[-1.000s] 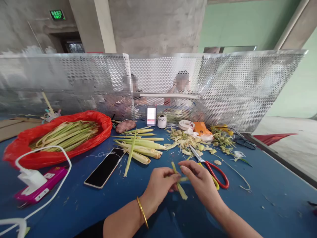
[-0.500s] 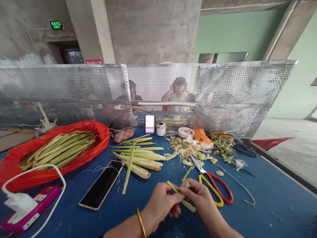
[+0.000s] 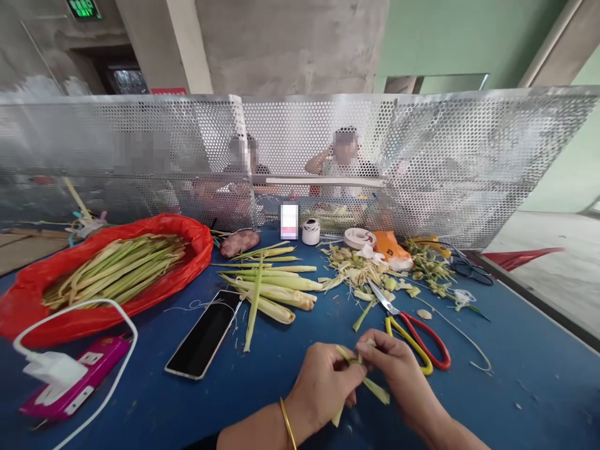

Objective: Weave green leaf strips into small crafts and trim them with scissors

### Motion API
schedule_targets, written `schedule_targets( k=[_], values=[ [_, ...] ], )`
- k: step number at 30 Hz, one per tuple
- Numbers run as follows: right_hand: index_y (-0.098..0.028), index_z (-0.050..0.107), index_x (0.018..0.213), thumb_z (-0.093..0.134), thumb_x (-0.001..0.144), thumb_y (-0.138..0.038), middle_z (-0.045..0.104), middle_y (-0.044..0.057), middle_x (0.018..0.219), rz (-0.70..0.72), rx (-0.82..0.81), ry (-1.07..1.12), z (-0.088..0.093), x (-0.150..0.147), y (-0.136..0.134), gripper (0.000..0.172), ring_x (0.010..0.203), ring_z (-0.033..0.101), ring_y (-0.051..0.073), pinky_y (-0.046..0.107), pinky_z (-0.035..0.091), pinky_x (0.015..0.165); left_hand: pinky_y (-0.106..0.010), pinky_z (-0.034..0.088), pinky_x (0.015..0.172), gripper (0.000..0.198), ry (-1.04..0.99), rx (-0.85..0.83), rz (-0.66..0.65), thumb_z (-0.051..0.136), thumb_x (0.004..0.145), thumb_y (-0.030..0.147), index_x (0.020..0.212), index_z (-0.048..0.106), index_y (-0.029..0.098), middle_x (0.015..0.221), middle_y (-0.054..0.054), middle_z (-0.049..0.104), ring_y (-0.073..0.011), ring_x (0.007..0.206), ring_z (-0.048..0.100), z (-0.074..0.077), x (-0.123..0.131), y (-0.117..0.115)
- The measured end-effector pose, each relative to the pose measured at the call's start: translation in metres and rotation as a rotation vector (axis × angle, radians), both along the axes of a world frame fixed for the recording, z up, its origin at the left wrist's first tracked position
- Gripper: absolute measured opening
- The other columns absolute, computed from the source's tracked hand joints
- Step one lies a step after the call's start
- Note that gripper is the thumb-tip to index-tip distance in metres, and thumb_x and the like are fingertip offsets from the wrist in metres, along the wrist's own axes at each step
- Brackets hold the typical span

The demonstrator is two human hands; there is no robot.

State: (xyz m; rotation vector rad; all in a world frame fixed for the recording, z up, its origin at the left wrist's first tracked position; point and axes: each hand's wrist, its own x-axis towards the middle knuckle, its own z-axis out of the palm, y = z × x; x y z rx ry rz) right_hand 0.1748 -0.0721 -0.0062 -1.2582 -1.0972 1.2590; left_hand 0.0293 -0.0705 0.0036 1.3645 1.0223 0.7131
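My left hand (image 3: pixel 323 381), with a gold bangle at the wrist, pinches a pale green leaf strip (image 3: pixel 376 391) whose ends stick out around the fingers. Close against it, my right hand (image 3: pixel 391 362) has thumb and fingertips closed on the same strip, near where its pieces cross. Just beyond my right hand lie scissors (image 3: pixel 398 319) with one red and one yellow handle, their blades toward the scraps. A short green piece (image 3: pixel 364 315) rests left of the blades. Farther left, several husk stalks (image 3: pixel 276 290) lie in a spread pile.
A black-screened phone (image 3: pixel 204 337), a red bag (image 3: pixel 194 257) of long leaves and a purple power strip (image 3: pixel 100 362) are at left. Leaf scraps (image 3: pixel 356 269), a tape roll (image 3: pixel 359 238) and a white jar (image 3: pixel 310 232) sit before the perforated screen (image 3: pixel 300 137); people are behind it.
The view has tilted down and shifted slightly left. My hands have turned the strip a little, and another end now shows below my left hand.
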Motion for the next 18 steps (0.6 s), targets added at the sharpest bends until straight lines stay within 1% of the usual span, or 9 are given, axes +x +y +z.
schedule_targets(
  k=[2, 4, 6, 7, 9, 12, 14, 16, 18],
  values=[
    [-0.017, 0.064, 0.062, 0.074, 0.067, -0.047, 0.054, 0.000, 0.058, -0.002, 0.031, -0.016, 0.005, 0.003, 0.001, 0.032, 0.058, 0.048, 0.015, 0.027, 0.039, 0.057, -0.022, 0.038, 0.048, 0.032, -0.086, -0.121, 0.017, 0.061, 0.073, 0.045, 0.068, 0.063, 0.013, 0.047, 0.000, 0.054, -0.0099, 0.042, 0.047, 0.003, 0.001, 0.000],
    [-0.019, 0.070, 0.083, 0.070, 0.072, -0.050, 0.063, 0.003, 0.072, 0.016, 0.039, -0.010, 0.010, 0.006, 0.002, 0.033, 0.072, 0.057, 0.019, 0.030, 0.044, 0.069, -0.022, 0.040, 0.051, 0.039, -0.172, -0.232, 0.054, 0.061, 0.073, 0.049, 0.078, 0.066, 0.011, 0.056, -0.004, 0.062, -0.0106, 0.045, 0.051, 0.007, 0.000, 0.002],
    [-0.023, 0.068, 0.105, 0.063, 0.078, -0.053, 0.067, 0.005, 0.089, 0.054, 0.017, 0.012, 0.012, 0.008, 0.003, 0.040, 0.089, 0.059, 0.023, 0.034, 0.044, 0.082, -0.022, 0.040, 0.053, 0.042, -0.241, -0.294, 0.072, 0.059, 0.076, 0.049, 0.087, 0.067, 0.010, 0.067, -0.008, 0.067, -0.0109, 0.050, 0.056, 0.012, -0.003, 0.004],
    [-0.023, 0.067, 0.110, 0.060, 0.081, -0.053, 0.068, 0.006, 0.094, 0.085, 0.009, 0.011, 0.013, 0.008, 0.003, 0.042, 0.094, 0.059, 0.024, 0.036, 0.043, 0.087, -0.021, 0.039, 0.054, 0.041, -0.271, -0.314, 0.073, 0.058, 0.077, 0.048, 0.091, 0.067, 0.010, 0.071, -0.008, 0.069, -0.0108, 0.052, 0.057, 0.014, -0.005, 0.005],
    [-0.021, 0.068, 0.108, 0.055, 0.085, -0.052, 0.068, 0.008, 0.096, 0.178, 0.015, -0.027, 0.013, 0.008, 0.001, 0.041, 0.096, 0.059, 0.025, 0.037, 0.041, 0.090, -0.022, 0.040, 0.055, 0.039, -0.320, -0.353, 0.086, 0.060, 0.077, 0.042, 0.101, 0.067, 0.011, 0.074, -0.008, 0.070, -0.0106, 0.054, 0.058, 0.018, -0.008, 0.006],
    [-0.018, 0.070, 0.103, 0.055, 0.086, -0.050, 0.069, 0.008, 0.090, 0.294, 0.050, -0.086, 0.015, 0.005, -0.001, 0.039, 0.091, 0.059, 0.024, 0.036, 0.043, 0.085, -0.023, 0.043, 0.059, 0.039, -0.370, -0.395, 0.131, 0.064, 0.075, 0.035, 0.107, 0.066, 0.012, 0.072, -0.006, 0.069, -0.0104, 0.054, 0.058, 0.021, -0.011, 0.007],
    [-0.018, 0.070, 0.102, 0.057, 0.084, -0.049, 0.068, 0.008, 0.089, 0.326, 0.065, -0.098, 0.017, 0.004, -0.001, 0.038, 0.087, 0.059, 0.024, 0.035, 0.044, 0.081, -0.023, 0.044, 0.060, 0.037, -0.393, -0.420, 0.125, 0.065, 0.074, 0.033, 0.105, 0.066, 0.012, 0.070, -0.006, 0.069, -0.0105, 0.054, 0.058, 0.021, -0.011, 0.007],
    [-0.017, 0.070, 0.100, 0.060, 0.082, -0.047, 0.068, 0.008, 0.089, 0.339, 0.077, -0.107, 0.020, 0.005, -0.002, 0.036, 0.087, 0.059, 0.024, 0.033, 0.044, 0.080, -0.023, 0.045, 0.059, 0.036, -0.409, -0.440, 0.104, 0.066, 0.074, 0.032, 0.103, 0.067, 0.012, 0.070, -0.006, 0.069, -0.0105, 0.053, 0.058, 0.021, -0.011, 0.006],
    [-0.017, 0.070, 0.095, 0.061, 0.082, -0.045, 0.067, 0.006, 0.086, 0.348, 0.074, -0.121, 0.021, 0.007, -0.002, 0.032, 0.086, 0.058, 0.022, 0.031, 0.043, 0.079, -0.022, 0.044, 0.057, 0.034, -0.416, -0.440, 0.093, 0.067, 0.073, 0.030, 0.101, 0.068, 0.012, 0.067, -0.005, 0.068, -0.0096, 0.051, 0.056, 0.022, -0.011, 0.006]
  ],
)
